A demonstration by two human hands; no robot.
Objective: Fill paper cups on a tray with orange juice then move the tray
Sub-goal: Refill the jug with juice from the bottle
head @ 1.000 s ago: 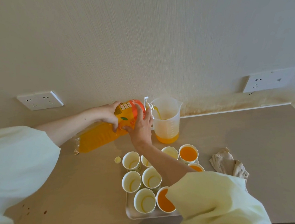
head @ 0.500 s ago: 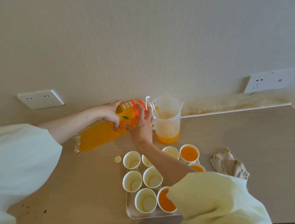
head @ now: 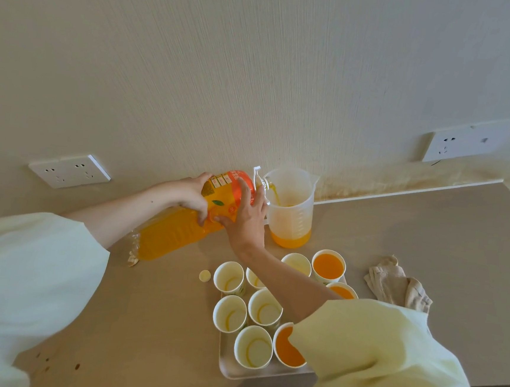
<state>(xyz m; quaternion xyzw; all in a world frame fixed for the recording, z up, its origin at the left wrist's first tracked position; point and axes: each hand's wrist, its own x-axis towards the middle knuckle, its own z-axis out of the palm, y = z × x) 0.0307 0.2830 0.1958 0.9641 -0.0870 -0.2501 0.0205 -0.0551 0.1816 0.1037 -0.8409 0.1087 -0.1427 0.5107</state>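
A: Change over the last second?
B: Small. Bottle [head: 179, 236] keeps the same tilt, neck over the jug [head: 292, 215] rim. The stream now shows plainly as a thin orange line falling inside the jug; a second ago it showed only at the lip. Jug level reads about the same, a shallow orange layer at the bottom.
A: Meaning for the task?
B: Judged: this is a refill of the jug ahead of the cups. Cup filling waits on it, and the tray move is not yet due.
A: Hands?
B: Left hand [head: 193, 195] is curled over the bottle's middle from the far side. Right hand [head: 246, 220] is at the label end, fingers spread long across it, thumb underneath. Both keep their grip on the bottle.
A: Containers?
B: Bottle: body mostly orange, base low, on or just over the table [head: 428, 239], cannot tell which. Cups [head: 265, 310] stand on the tray [head: 229, 368] at the table's near edge, just this side of the jug. Three hold juice: far right [head: 328, 266], the one beside it [head: 341, 291], half hidden by the right arm, and one in the near row [head: 288, 347]. Six show white bottoms. Cap [head: 205, 275] lies loose left of the cups. Cloth [head: 398, 287] lies to their right
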